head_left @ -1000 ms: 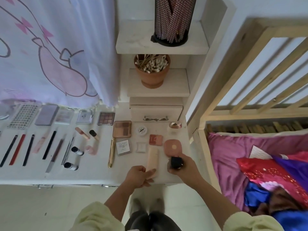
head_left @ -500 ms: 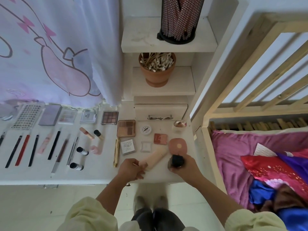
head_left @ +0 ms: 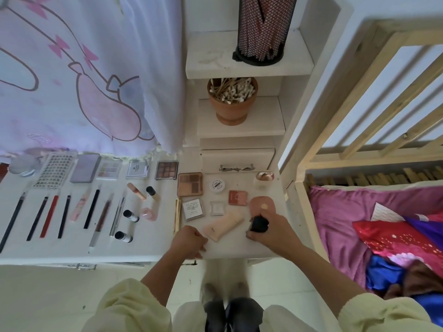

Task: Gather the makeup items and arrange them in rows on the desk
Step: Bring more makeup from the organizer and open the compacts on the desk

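Note:
On the white desk (head_left: 72, 248), makeup lies in rows: palettes (head_left: 166, 170) at the back, pencils and brushes (head_left: 64, 213) in front. A beige tube (head_left: 224, 224) lies slanted near the front edge. My left hand (head_left: 189, 240) has curled fingers at the tube's near end and seems to pinch it. My right hand (head_left: 275, 232) grips a small black-capped item (head_left: 259, 224) just in front of a pink compact (head_left: 262, 204). Small square cases (head_left: 193, 208) and a white jar (head_left: 217, 185) lie behind the tube.
A terracotta pot of cotton swabs (head_left: 231, 101) and a black mesh holder (head_left: 262, 32) stand on stepped shelves behind. A printed curtain (head_left: 84, 80) hangs over the desk's back left. A wooden bed frame (head_left: 311, 164) with pink bedding (head_left: 340, 224) borders the right.
My left hand turned the beige tube from upright in the row to a slant and drew back toward the front edge. My right hand stayed on the black-capped item.

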